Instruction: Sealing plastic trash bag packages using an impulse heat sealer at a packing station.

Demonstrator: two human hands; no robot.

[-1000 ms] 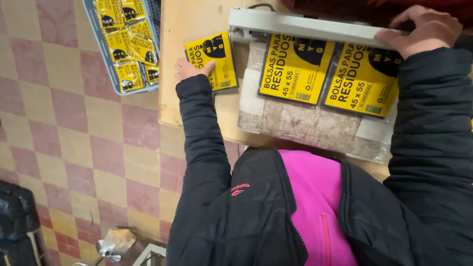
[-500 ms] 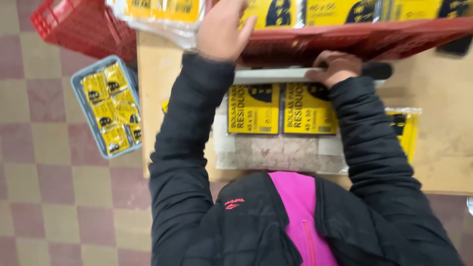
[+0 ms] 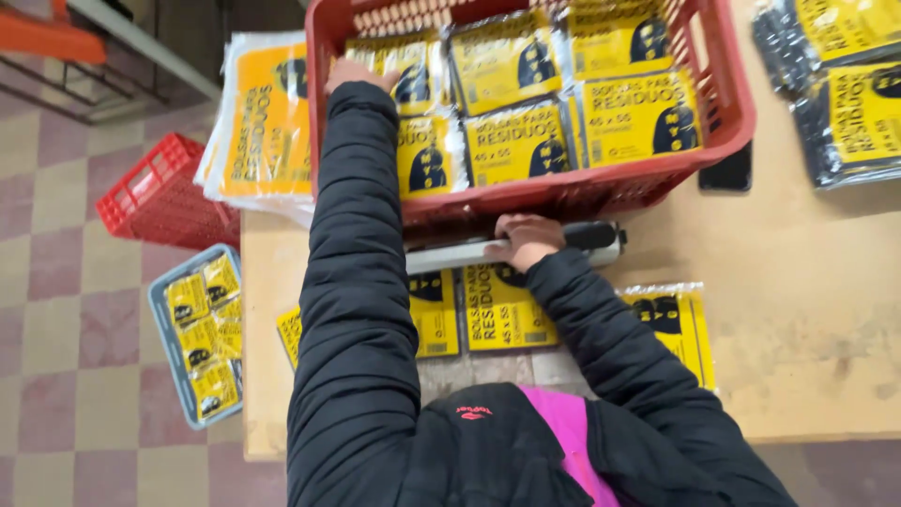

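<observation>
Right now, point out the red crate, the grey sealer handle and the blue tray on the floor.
red crate (image 3: 601, 188), head view, on its front wall.
grey sealer handle (image 3: 450, 255), head view, on the bar left of the right hand (image 3: 526, 237).
blue tray (image 3: 161, 349), head view, on its left rim.

A small packing workshop: a bare wooden counter (image 3: 807, 329) carries a red plastic crate (image 3: 723, 113) filled with yellow-and-black packets of bags (image 3: 511, 141), a grey sealing bar (image 3: 526, 246), with more crates on the checked tile floor (image 3: 75, 376).
</observation>
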